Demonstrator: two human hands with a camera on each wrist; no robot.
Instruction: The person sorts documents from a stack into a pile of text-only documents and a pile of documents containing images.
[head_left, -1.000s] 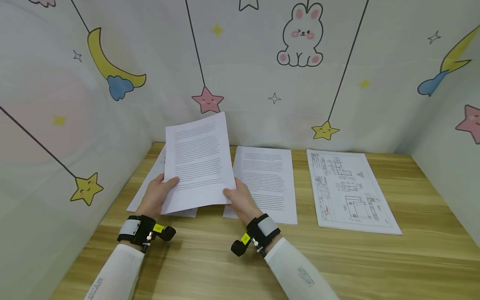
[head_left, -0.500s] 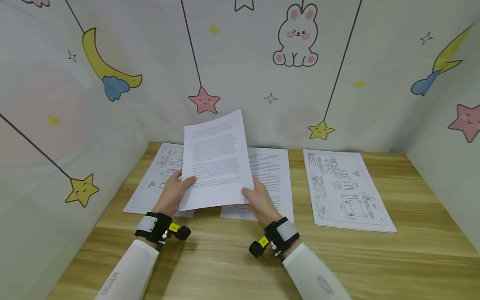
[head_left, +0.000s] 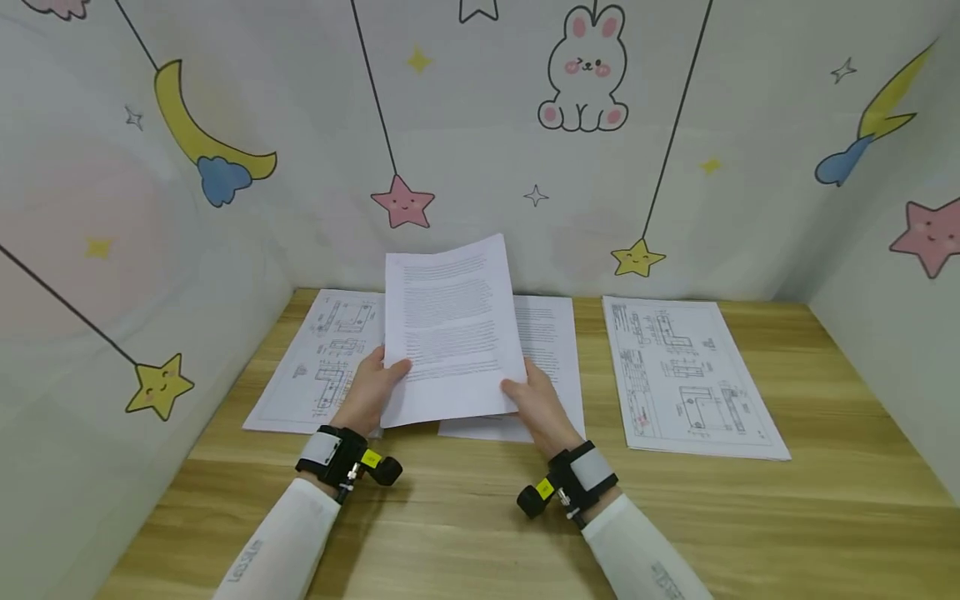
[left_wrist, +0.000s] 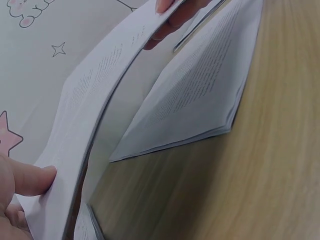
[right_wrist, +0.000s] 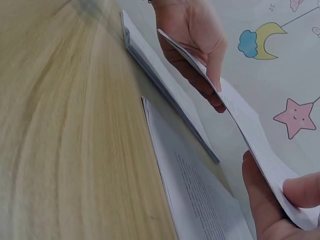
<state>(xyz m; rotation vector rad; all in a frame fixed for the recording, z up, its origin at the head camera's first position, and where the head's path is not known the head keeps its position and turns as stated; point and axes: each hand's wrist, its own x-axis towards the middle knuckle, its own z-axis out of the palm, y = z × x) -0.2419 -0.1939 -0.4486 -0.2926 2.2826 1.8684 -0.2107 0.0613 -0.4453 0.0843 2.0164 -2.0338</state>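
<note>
A stack of printed text sheets is held up off the table, tilted toward the head camera. My left hand grips its lower left edge, thumb on the front and fingers behind. At the lower right edge, my right hand pinches it the same way. In the left wrist view the held stack bends slightly and shows a thin thickness. Behind and below it lies another pile of text sheets, partly hidden. The right wrist view shows a gap between that pile and the held sheets.
On the left of the wooden table lies a pile of technical drawings, partly covered by the held sheets. A second drawing pile lies at the right. A cartoon-printed cloth walls in the back and sides.
Both hands have moved to the right with the held text sheets, uncovering more of the left drawing pile and covering more of the middle text pile. The grip looks the same.
</note>
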